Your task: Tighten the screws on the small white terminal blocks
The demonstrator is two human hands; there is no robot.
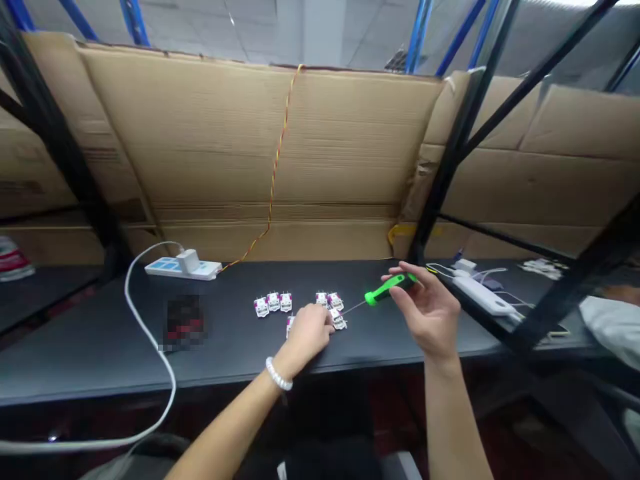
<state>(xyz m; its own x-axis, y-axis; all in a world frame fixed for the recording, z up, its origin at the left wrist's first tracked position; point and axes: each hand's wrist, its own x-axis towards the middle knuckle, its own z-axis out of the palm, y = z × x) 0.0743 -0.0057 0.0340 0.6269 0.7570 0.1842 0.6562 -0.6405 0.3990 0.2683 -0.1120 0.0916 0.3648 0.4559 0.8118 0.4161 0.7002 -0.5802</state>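
Note:
My right hand [430, 310] holds a screwdriver [385, 289] by its green and black handle, the thin shaft pointing left and down. The shaft's end reaches a small white and purple part [338, 320] on the dark table. My left hand [310, 330], with a white coiled band at the wrist, has its fingers closed at that part's left side. Two similar parts [327, 300] lie just behind it. Farther left sits a row of three more [273, 302], and another [290, 325] is partly hidden by my left hand.
A power strip [203, 269] with a plugged-in adapter and white cable [145, 327] lies left. Near it is a blurred dark object [184, 323]. Black rack posts [440, 187] flank the table [225, 360]; cardboard [250, 147] stands behind. Another person's sleeve [613, 327] shows far right.

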